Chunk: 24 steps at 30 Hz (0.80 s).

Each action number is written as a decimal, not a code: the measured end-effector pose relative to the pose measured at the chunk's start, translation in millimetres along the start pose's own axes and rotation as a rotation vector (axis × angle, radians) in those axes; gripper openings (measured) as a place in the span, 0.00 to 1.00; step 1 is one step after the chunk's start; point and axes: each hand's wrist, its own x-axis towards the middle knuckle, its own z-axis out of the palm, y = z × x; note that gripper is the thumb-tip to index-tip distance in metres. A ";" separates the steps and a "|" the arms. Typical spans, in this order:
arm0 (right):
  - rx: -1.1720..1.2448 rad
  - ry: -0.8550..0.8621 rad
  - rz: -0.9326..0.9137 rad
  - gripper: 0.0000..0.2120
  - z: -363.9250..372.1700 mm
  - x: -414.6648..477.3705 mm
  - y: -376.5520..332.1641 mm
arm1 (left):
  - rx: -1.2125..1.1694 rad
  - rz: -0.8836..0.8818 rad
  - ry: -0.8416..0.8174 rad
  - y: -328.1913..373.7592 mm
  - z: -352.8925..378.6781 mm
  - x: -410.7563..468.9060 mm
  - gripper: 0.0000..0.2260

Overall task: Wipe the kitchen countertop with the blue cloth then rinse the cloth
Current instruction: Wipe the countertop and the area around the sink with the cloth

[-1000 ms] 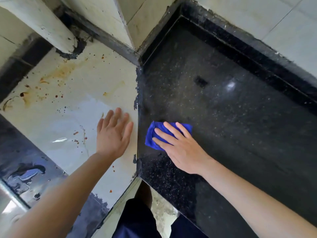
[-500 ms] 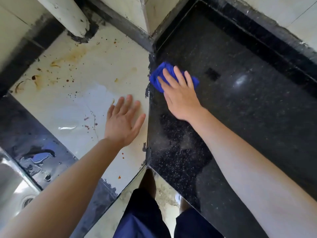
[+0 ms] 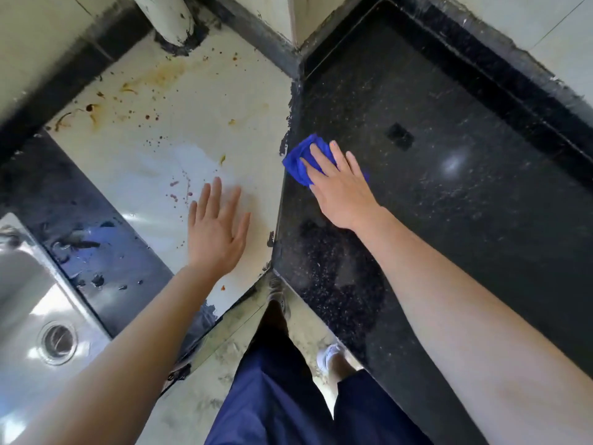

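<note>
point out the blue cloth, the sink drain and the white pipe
blue cloth (image 3: 293,165), head view, bunched left edge
sink drain (image 3: 57,342), head view, centre of the metal ring
white pipe (image 3: 163,14), head view, lower end near the wall

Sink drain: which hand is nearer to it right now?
Left. The left hand rests flat on the pale countertop beyond the sink drain; the right hand presses the blue cloth on the black countertop, farther away.

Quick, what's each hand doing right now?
Left hand: open, holding nothing.
Right hand: open, straight fingers pressing the blue cloth onto the black countertop.
</note>
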 end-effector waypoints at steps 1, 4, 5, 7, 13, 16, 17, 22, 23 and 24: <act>0.011 0.029 0.047 0.25 1.6 5.0 -12.3 | -0.003 -0.041 0.000 -6.6 0.7 -15.1 0.26; 0.007 0.062 -0.052 0.27 23.0 -31.5 -47.3 | 0.031 -0.141 -0.085 -20.1 5.5 -58.3 0.26; -0.001 0.050 -0.150 0.27 31.9 -56.9 -54.1 | 0.049 -0.165 -0.132 -21.4 9.8 -67.0 0.28; 0.005 0.019 -0.317 0.27 47.6 -111.1 -53.9 | 0.053 -0.203 -0.197 -18.3 16.3 -72.3 0.30; -0.114 -0.086 -0.444 0.29 59.8 -232.2 33.4 | -0.003 -0.226 -0.191 -12.3 22.2 -66.5 0.31; -0.152 -0.150 -0.388 0.29 55.9 -265.3 61.1 | -0.012 -0.218 -0.183 -12.2 24.1 -67.4 0.31; -0.155 -0.157 -0.375 0.29 56.4 -268.7 62.1 | -0.018 -0.220 -0.183 -11.6 24.1 -67.8 0.30; -0.096 -0.056 -0.328 0.25 49.2 -187.5 23.9 | -0.026 -0.216 -0.216 -10.6 22.7 -65.5 0.31; -0.069 -0.024 -0.291 0.25 45.9 -156.0 8.4 | -0.023 -0.218 -0.228 -10.6 22.2 -64.8 0.31; -0.040 0.001 -0.250 0.26 42.0 -123.5 -9.4 | -0.021 -0.221 -0.236 -11.1 21.7 -64.7 0.31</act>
